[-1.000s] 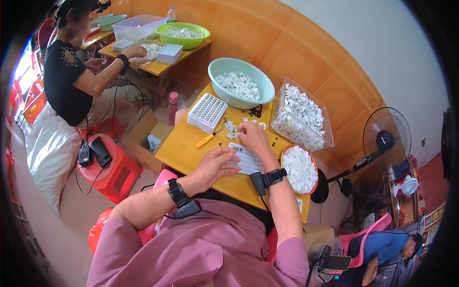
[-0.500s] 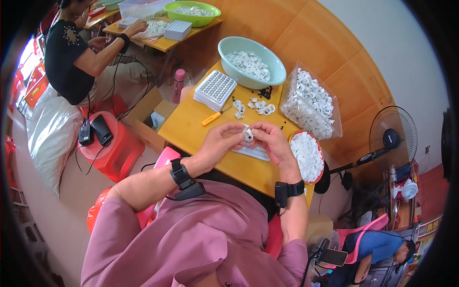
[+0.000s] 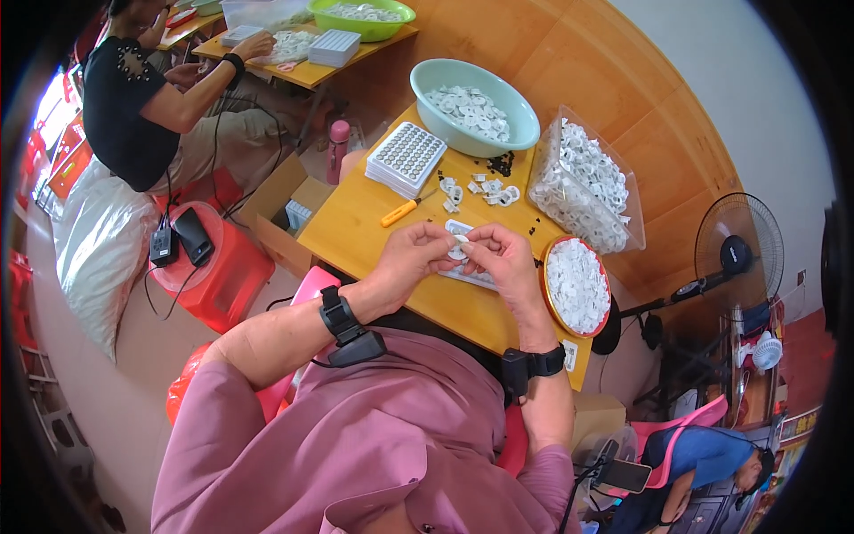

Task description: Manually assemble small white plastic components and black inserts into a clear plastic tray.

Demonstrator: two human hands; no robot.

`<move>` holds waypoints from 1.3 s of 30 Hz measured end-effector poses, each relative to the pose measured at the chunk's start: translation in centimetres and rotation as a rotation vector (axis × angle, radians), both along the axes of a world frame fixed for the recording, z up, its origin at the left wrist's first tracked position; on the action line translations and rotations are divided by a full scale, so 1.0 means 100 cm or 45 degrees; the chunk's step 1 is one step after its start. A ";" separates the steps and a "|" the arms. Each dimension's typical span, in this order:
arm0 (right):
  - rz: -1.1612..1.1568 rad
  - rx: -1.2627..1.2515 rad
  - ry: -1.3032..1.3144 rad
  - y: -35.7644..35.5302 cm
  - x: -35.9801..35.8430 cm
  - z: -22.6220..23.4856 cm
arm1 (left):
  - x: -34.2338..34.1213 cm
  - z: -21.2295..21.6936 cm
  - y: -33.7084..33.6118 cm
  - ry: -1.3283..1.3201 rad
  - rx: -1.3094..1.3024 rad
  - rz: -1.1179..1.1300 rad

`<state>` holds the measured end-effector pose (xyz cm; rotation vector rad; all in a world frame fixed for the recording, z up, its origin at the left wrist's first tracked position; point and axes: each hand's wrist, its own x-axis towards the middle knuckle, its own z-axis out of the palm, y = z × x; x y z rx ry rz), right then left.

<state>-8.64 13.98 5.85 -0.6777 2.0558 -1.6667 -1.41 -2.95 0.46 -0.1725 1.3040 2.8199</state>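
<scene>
Between the fingertips of both hands is a small white plastic part [image 3: 458, 248]. My left hand [image 3: 411, 259] pinches it from the left and my right hand [image 3: 505, 262] from the right. The fingers cover much of it, so its exact shape is hard to make out. Just beneath the hands lies a white tray [image 3: 476, 278], partly hidden by them. Beyond it, several loose white parts [image 3: 495, 193] are spread on the yellow table [image 3: 356, 233]. An orange-handled screwdriver [image 3: 400, 213] rests left of these parts.
At the back stand a stack of white trays [image 3: 406, 158], a pale green basin [image 3: 525, 133] of white parts and a clear bin [image 3: 637, 233] of more. A red-rimmed round container [image 3: 608, 313] of small white pieces sits at right. A co-worker [image 3: 133, 107] sits at far left.
The white part has turned between my fingers and now shows a rounder, lighter face. My hands stay over the tray, more of which shows. The whole view has shifted slightly.
</scene>
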 end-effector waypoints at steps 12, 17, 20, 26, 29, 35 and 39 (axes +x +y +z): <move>-0.137 -0.139 -0.215 0.002 0.001 0.004 | 0.005 0.012 -0.003 0.172 -0.257 -0.084; -0.086 -0.121 -0.290 0.003 0.002 0.000 | 0.004 0.011 -0.002 0.233 -0.320 -0.119; -0.108 -0.198 -0.304 0.000 0.004 -0.003 | 0.006 0.017 0.000 0.222 -0.226 -0.090; -0.188 -0.208 -0.228 -0.003 0.008 -0.004 | 0.005 0.015 0.001 0.286 -0.224 -0.015; -0.154 -0.154 -0.184 -0.005 0.010 0.000 | 0.004 0.012 -0.002 0.270 -0.166 -0.006; -0.398 0.262 0.823 0.011 -0.020 -0.017 | -0.008 0.004 -0.010 0.182 0.223 0.115; -0.237 0.481 1.088 0.012 -0.022 -0.023 | -0.008 0.005 -0.011 0.133 0.274 0.115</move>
